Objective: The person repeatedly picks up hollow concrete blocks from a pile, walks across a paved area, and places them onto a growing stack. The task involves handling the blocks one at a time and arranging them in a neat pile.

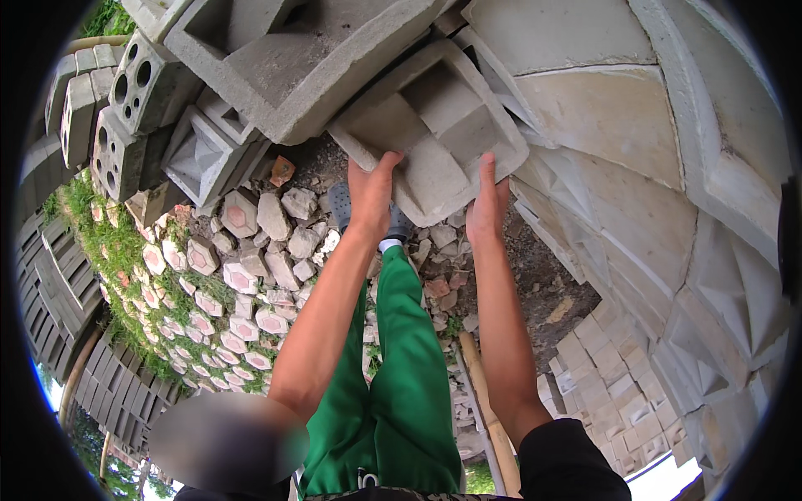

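Concrete dominates the view. Landmark: the grey patterned block (434, 125) held at arm's length in the upper middle.

Right of the block: a tall stack of pale slabs (635, 167), filling that whole side and curving with the lens. Up-left of the block, touching its edge: a larger hollow block (309, 58), tilted. Further left of that: perforated blocks (125, 100) with round holes, stacked on edge. Below-left of the block: a bed of hexagonal pavers (242, 275) with pink centres, laid loose among grass. Directly below the block: bare dirt (535, 292) and broken rubble. Lower right of the block: a low pile of small pale bricks (610, 376).

Green trousers (401, 367) run down from beneath the block to the lower edge; one grey shoe (342, 204) shows just under the block's near edge. A wooden pole (484, 401) lies beside the trousers, below the block.

Left hand (372, 192): fingers pressed up against the block's lower left edge, bearing on it. Right hand (487, 200): fingers extended flat against the lower right edge. Both hands clamp the block between them; thumb positions probably behind the edge, not resolvable.
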The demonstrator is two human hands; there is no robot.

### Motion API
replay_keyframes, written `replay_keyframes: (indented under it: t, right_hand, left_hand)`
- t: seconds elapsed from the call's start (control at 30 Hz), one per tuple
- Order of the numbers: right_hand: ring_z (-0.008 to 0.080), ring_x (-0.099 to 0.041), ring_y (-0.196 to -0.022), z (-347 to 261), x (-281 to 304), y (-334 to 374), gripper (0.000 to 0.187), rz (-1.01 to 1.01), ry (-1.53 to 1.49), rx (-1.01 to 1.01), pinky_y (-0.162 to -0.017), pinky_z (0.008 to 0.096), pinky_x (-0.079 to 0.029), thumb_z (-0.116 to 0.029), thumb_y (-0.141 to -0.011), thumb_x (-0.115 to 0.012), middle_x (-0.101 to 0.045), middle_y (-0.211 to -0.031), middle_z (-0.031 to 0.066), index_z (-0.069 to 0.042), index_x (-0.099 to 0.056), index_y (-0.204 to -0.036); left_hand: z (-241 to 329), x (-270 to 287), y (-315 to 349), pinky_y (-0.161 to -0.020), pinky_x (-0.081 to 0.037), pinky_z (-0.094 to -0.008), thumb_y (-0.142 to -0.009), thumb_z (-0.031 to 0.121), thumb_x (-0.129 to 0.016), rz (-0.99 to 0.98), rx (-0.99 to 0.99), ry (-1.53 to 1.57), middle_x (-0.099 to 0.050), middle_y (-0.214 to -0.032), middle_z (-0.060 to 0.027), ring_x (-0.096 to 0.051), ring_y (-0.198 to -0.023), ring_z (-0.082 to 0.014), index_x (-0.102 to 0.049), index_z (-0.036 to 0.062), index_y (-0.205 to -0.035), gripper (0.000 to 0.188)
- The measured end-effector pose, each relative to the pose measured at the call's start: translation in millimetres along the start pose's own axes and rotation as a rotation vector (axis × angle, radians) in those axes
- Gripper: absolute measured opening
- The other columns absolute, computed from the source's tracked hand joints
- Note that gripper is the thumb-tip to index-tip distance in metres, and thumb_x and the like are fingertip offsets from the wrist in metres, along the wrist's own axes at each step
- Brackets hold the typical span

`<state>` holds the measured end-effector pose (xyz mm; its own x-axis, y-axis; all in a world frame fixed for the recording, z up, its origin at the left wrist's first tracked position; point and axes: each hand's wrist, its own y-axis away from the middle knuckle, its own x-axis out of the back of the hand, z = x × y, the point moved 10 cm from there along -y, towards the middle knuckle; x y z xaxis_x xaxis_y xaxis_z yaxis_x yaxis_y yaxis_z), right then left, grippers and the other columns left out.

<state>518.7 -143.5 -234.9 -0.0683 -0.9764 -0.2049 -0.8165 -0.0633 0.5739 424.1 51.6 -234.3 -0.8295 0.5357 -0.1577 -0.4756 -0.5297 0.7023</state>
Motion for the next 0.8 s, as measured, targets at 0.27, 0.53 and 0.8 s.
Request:
replay_keyframes:
  t: [0.27, 0.53, 0.8]
  right_hand:
    - [0.0211, -0.044, -0.122, -0.7, -6.7, -3.4, 0.063, -0.049, 0.053, -0.089, -0.105, 0.0323, -0.031, -0.01, -0.077, -0.063, -0.047, -0.132, 0.0115, 0.004, -0.038, -0.133]
    - [0.022, -0.047, -0.117, -3.1, -12.1, -6.7, 0.061, -0.05, 0.044, -0.102, -0.102, 0.0324, -0.033, -0.01, -0.075, -0.061, -0.049, -0.128, 0.0106, 0.002, -0.041, -0.131]
    - [0.024, -0.048, -0.118, -1.7, -9.8, -2.1, 0.062, 0.097, -0.073, -0.052, -0.101, 0.0352, -0.037, -0.004, -0.073, -0.06, -0.05, -0.128, 0.0121, 0.003, -0.04, -0.131]
  left_hand:
    - [-14.2, 6.0, -14.0, -0.081, -0.048, -0.0342, -0.075, -0.002, -0.053, 0.026, -0.024, 0.056, -0.056, -0.103, -0.0092, -0.055, -0.092, -0.0215, -0.049, -0.0012, -0.111, 0.036]
    - [-9.1, 10.6, -11.9, -0.081, -0.048, -0.0359, -0.077, -0.003, -0.052, 0.036, -0.068, -0.003, -0.055, -0.106, -0.0102, -0.055, -0.095, -0.0223, -0.045, -0.001, -0.117, 0.041]
    - [-9.2, 9.6, -9.9, -0.083, -0.047, -0.0355, -0.076, -0.004, -0.052, 0.092, -0.058, 0.09, -0.054, -0.109, -0.0098, -0.053, -0.1, -0.0219, -0.043, -0.0002, -0.121, 0.045]
